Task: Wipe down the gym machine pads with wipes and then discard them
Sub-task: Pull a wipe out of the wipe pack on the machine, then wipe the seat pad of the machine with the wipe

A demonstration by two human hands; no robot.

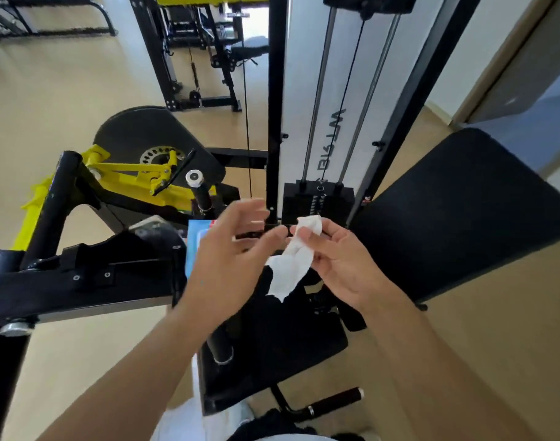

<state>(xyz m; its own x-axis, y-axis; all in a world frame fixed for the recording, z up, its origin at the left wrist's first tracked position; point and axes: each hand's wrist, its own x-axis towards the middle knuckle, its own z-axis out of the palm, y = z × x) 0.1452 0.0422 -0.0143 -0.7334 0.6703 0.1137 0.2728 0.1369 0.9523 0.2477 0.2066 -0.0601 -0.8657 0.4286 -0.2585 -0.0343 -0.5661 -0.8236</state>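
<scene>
- Near, bottom centre: both forearms reach forward over the black seat pad (272, 361), which sits below the hands; it looks dull black, no wet sheen I can tell.
- Right hand (339, 265): fingers curled, pinching the white wipe (293, 265) near its top end, thumb on it.
- Wipe: crumpled and twisted, part bunched at the top, lower end hanging loose with a ragged corner. Looks clean white, no visible dirt marks, so judged fresh and not yet used much.
- Left hand (230, 259): fingers spread and relaxed, holding nothing firmly; its fingertips are just beside the wipe's upper end, contact cannot be told because of blur.
- Behind the left hand, partly hidden: a blue packet (197, 237), probably the wipe pack, resting on the machine; label too blurred to read.
- Right, mid distance: large black back pad (463, 214), tilted, dry-looking, well apart from the wipe.
- Left, mid: black frame arm (81, 278) and yellow lever assembly (138, 176).
- Far centre: weight stack (318, 202) with guide rods and cable, then another rack across the floor.
- Progress, as a judgement: early stage. Wipe is in hand and being opened out or readied; no pad is being touched by it now. Left to do: wipe the seat pad and back pad, then discard the wipe. No bin shows in view.
</scene>
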